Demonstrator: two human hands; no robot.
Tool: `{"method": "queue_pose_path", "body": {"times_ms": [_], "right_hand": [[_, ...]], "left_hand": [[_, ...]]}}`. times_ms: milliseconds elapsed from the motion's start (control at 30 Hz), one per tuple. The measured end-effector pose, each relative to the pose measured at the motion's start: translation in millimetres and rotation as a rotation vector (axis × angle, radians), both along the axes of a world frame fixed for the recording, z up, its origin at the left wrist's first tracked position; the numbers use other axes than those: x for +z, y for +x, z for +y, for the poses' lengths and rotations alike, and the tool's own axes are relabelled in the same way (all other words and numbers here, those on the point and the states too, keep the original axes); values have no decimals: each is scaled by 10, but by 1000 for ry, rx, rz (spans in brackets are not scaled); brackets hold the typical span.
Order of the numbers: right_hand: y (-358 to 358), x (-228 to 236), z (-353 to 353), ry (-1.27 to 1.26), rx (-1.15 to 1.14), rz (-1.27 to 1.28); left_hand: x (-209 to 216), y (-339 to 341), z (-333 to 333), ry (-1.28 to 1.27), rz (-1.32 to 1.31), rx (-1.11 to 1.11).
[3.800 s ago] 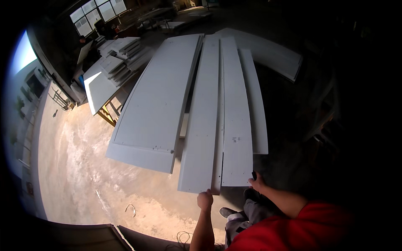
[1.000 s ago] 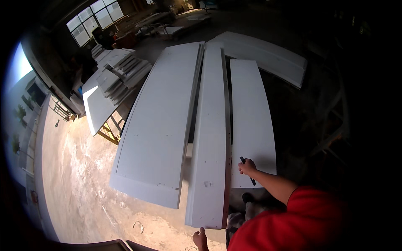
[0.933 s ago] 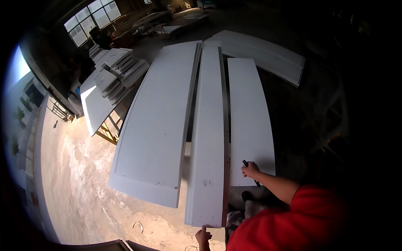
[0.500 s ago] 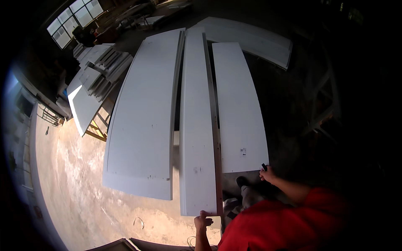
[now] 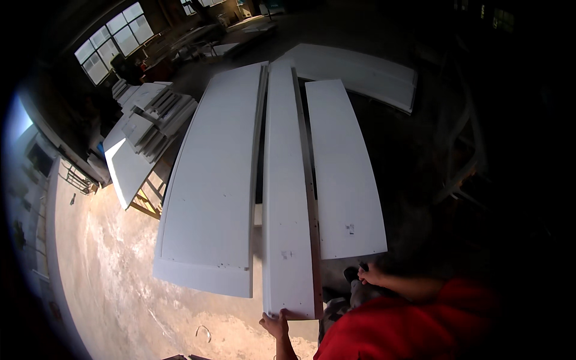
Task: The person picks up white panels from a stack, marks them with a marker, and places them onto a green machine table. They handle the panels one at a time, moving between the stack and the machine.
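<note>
Seen from above: three long white boards side by side, with the middle board [image 5: 288,198] as landmark. Left hand [image 5: 275,324] at the near end of that middle board, fingers curled up onto its end edge, gripping it. Right hand [image 5: 371,275] to the right of that end, just below the near end of the right board [image 5: 345,174], closed around a small dark object [image 5: 362,266], too small to identify; whether touching the board, unclear. Left of the middle board, a wider panel [image 5: 210,192] with a framed edge, its near end jutting over the pale dusty floor [image 5: 114,282]. A narrow dark gap and a brownish strip between the middle and right boards. Beyond the far end of the middle board, another white panel [image 5: 360,72] lying crosswise. Farther left of the wide panel, a stack of white pieces [image 5: 150,120] on a wooden trestle [image 5: 147,204]. Windows [image 5: 114,45] far off to the upper left. Red sleeve [image 5: 414,324] below and right of the middle board's near end.
</note>
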State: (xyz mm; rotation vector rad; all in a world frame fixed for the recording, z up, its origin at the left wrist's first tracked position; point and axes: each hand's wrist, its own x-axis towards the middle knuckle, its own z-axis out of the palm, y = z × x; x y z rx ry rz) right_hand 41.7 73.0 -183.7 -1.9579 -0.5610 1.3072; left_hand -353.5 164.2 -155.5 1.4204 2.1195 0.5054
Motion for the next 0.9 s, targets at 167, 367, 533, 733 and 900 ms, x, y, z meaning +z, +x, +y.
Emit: {"method": "queue_pose_path", "body": {"times_ms": [167,367,533,733,900], "right_hand": [[-111,223,90,-14,115,3],[-256,407,306,-33,262,-23],[-473,296,525,14,358,-56],[-638,442,783,-11,412,-54],[-806,510,984,-46,363,-329]], "left_hand": [[-186,-237,117,-26,73,-180],[-323,-394,219,3,174,-335],[-527,-571,304,-43,269,-470],[-214,-278,150,-89,243,-370],[-223,-57,-189,63,99,-165]]}}
